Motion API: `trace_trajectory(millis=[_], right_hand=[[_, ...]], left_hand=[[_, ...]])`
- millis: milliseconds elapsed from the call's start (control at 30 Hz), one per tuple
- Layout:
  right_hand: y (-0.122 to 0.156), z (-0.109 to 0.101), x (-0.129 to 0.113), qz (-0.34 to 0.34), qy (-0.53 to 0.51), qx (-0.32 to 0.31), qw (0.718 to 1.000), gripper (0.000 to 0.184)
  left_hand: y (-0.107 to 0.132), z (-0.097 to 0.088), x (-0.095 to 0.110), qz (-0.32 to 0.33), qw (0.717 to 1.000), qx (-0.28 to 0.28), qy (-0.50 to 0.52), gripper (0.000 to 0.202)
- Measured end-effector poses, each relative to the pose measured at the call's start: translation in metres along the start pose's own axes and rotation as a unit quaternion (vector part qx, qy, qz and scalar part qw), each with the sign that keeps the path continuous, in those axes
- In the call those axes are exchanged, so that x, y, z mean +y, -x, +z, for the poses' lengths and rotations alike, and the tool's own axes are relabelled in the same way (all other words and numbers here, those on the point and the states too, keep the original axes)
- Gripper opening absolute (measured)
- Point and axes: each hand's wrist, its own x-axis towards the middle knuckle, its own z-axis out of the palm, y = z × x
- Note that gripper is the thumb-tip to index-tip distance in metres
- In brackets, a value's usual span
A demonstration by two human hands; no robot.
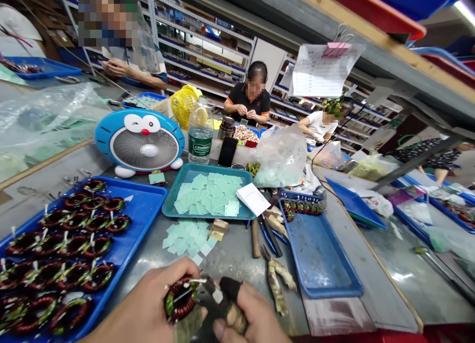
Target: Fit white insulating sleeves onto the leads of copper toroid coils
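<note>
Left hand pinches copper-wound toroid coil between thumb and fingers, low centre, above steel bench. Ring stands tilted on edge, face toward wearer, hole axis toward camera, leads pointing up-right. Right hand, black finger cover, closed around taped hand tool, tip just beside coil. Blue tray of coils at left.

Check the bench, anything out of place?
Loose pale green squares lie on the bare metal bench just below the teal tray, apart from the pile inside it, so they look spilled or set aside. Nothing else stands out.
</note>
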Motion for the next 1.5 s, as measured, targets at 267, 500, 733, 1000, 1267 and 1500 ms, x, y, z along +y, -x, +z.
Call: trace_trajectory(millis=[267,500,733,1000,1267,1500], right_hand=[[-0.007,-0.021,0.0,-0.093,0.209,-0.033,0.973,0.072],[-0.009,-0.022,-0.006,-0.117,0.207,-0.043,0.97,0.056],[-0.004,-0.011,0.012,-0.213,0.258,0.047,0.941,0.039],[-0.006,0.035,0.028,-0.252,0.264,0.262,0.893,0.049],[0.0,-0.004,0.007,-0.265,0.252,0.156,0.918,0.074],[0.01,-0.017,0.001,-0.278,0.298,0.17,0.897,0.073]], left_hand=[[-0.01,0.002,0.012,-0.014,0.999,-0.038,0.009,0.034],[-0.009,0.004,0.012,-0.038,0.983,-0.114,0.136,0.042],[-0.002,0.012,-0.003,-0.049,0.988,-0.101,0.108,0.036],[-0.005,0.005,0.005,-0.046,0.994,-0.089,0.045,0.034],[-0.008,0.008,0.017,-0.048,0.995,-0.088,-0.011,0.032],[-0.001,0.012,0.026,-0.005,0.996,-0.045,-0.073,0.036]])
